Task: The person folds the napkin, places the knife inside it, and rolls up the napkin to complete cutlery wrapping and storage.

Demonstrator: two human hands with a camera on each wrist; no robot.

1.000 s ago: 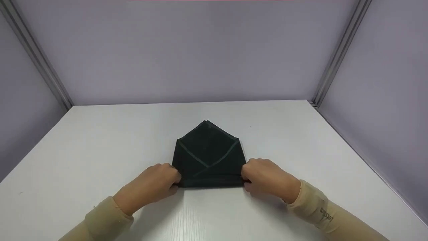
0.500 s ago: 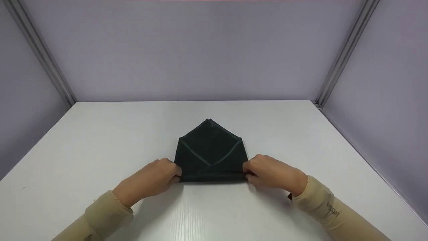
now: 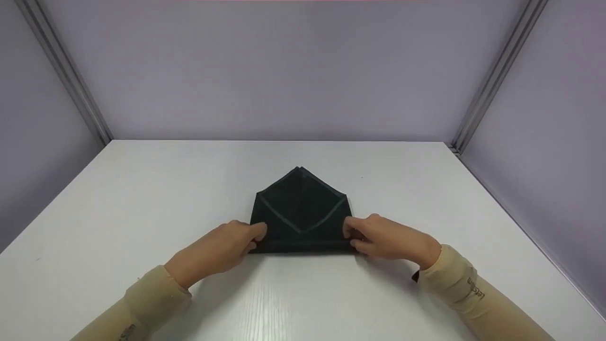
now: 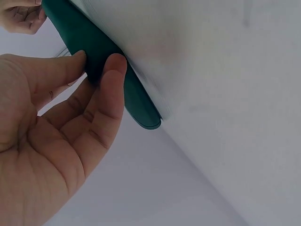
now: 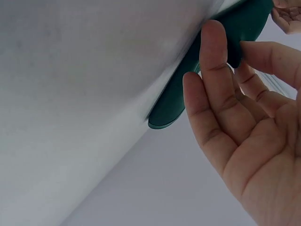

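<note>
Our left hand [image 3: 222,248] pinches the near left corner of the dark green folded cloth [image 3: 301,213], thumb on top and fingers tucked under. The cloth lies mid-way across the white table [image 3: 142,199], its point facing away. Our right hand [image 3: 386,237] pinches the near right corner likewise. We judge the near fold goes best if we keep both corners level and press the crease flat.

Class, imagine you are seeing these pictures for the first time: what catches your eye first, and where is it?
A dark green cloth folded into a house-like pentagon lies in the middle of the white table, its point facing away. The left hand and right hand pinch its near corners from either side. Plain lilac walls enclose the table.
</note>
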